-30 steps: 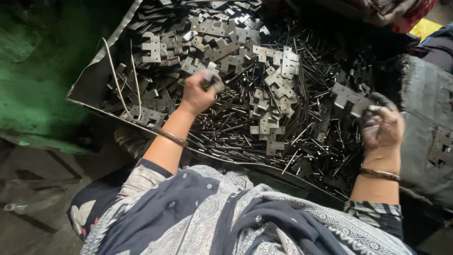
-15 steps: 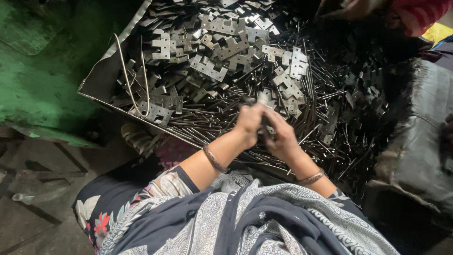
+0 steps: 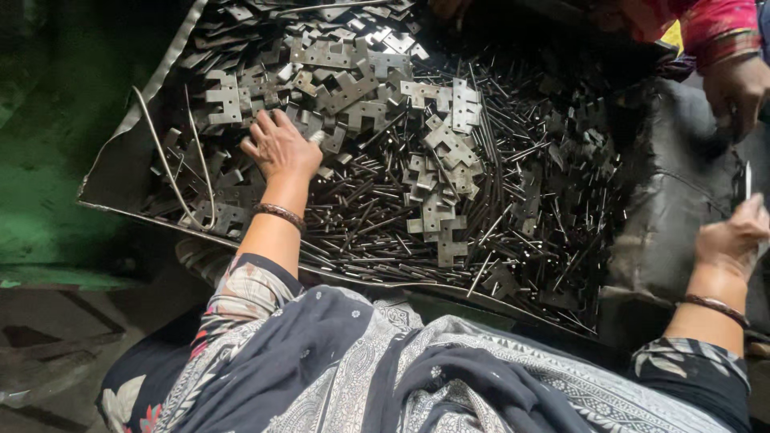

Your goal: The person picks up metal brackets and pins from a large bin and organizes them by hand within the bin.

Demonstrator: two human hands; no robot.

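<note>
Sheet-metal tray point(image 3: 120, 172) at 9 o'clock holds notched metal plates point(image 3: 337, 76) and thin pins point(image 3: 377, 216). Left hand point(image 3: 277, 144), fingers spread, palm down, presses on plates at 10 o'clock. Right hand point(image 3: 734, 236) at 3 o'clock, beside dark sack point(image 3: 666, 216); grip cannot be determined. Another person's hand point(image 3: 738, 88) at 2 o'clock

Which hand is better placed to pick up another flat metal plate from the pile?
Left, probably. The left hand already rests on the flat notched plates in the tray. The right hand is out past the tray's right edge, over a dark sack, away from the plates.
</note>
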